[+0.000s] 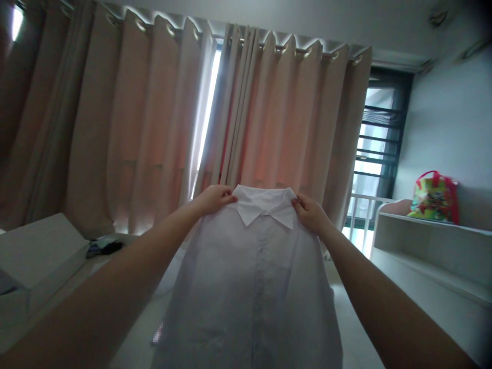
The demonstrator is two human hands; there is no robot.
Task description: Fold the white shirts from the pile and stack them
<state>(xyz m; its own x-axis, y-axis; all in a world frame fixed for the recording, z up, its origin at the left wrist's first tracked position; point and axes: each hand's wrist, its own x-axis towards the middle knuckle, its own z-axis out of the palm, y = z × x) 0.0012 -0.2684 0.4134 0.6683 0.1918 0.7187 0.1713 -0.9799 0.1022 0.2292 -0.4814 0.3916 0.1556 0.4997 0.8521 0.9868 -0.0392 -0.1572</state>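
Observation:
A white collared shirt [246, 277] hangs stretched out in front of me, its front and button placket facing me. My left hand [217, 198] is closed on the shoulder just left of the collar. On the other side, my right hand [308, 211] grips the shoulder beside the right collar point. Both arms reach forward, and the collar [265, 202] stands spread between the two hands. The shirt's lower end runs out of the bottom of the view.
Beige curtains [154, 128] cover the window behind. At left lies a white box [42, 251], with dark items [103, 247] beyond it. A white shelf unit [426, 241] at right carries a colourful bag [434, 199]. A barred window [378, 138] is behind it.

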